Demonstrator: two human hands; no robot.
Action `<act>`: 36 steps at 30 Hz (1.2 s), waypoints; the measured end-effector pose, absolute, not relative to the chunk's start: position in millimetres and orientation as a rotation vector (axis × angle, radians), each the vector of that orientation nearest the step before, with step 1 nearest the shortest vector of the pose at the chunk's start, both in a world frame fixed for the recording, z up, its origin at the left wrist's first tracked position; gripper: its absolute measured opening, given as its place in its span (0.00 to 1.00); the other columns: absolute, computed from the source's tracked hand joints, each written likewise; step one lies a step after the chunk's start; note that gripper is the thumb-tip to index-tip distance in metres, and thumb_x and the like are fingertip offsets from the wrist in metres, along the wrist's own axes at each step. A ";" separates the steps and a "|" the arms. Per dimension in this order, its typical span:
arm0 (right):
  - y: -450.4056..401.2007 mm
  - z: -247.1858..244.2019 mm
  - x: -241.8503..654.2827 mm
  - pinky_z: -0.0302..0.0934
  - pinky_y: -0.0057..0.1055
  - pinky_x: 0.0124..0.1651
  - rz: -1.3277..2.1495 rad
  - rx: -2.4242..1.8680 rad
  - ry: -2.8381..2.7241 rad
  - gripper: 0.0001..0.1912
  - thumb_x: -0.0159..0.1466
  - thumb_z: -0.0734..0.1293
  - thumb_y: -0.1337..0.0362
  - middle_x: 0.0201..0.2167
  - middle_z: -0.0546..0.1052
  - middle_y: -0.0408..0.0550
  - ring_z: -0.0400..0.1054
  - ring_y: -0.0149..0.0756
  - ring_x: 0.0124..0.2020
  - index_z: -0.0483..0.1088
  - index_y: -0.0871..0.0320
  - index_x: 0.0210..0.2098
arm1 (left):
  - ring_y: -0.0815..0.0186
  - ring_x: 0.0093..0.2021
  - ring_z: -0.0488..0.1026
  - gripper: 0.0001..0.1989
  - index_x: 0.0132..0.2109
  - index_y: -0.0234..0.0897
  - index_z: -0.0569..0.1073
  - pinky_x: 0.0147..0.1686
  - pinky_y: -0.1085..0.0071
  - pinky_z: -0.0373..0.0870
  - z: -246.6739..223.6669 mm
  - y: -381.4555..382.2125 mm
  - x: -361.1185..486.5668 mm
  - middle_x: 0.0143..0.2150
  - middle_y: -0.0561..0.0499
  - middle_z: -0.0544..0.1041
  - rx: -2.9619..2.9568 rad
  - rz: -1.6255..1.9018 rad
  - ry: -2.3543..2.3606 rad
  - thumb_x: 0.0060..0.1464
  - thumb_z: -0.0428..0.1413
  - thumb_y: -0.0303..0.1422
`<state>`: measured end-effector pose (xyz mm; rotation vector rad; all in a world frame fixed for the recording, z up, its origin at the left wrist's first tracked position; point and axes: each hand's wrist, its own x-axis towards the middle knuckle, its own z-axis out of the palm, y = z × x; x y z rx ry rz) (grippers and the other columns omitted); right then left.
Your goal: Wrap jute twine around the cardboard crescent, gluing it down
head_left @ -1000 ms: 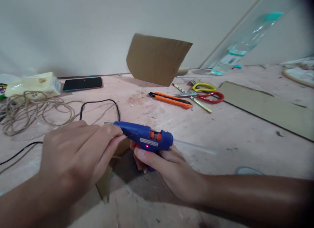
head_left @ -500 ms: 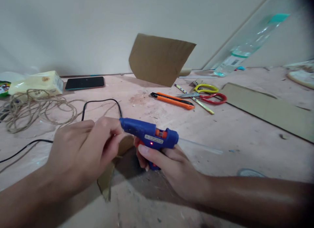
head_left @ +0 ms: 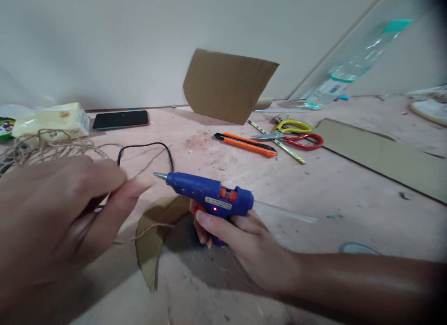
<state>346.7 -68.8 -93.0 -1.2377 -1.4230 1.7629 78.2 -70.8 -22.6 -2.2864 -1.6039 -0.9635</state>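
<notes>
On dusty pink table [head_left: 349,190], cardboard [head_left: 226,85].

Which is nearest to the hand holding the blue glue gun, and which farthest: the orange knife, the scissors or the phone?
From the right hand:
1. Orange knife, straight beyond it.
2. Scissors, farther back, to the right.
3. Phone, far back left by the wall.
</notes>
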 end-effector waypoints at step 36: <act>-67.9 -80.5 342.0 0.67 0.32 0.37 1.812 -1.141 -1.429 0.23 0.69 0.76 0.39 0.27 0.71 0.41 0.66 0.34 0.31 0.75 0.53 0.38 | 0.58 0.48 0.81 0.12 0.45 0.44 0.71 0.44 0.57 0.71 -36.3 -57.4 97.7 0.50 0.51 0.86 -2.613 -0.901 -0.923 0.72 0.55 0.19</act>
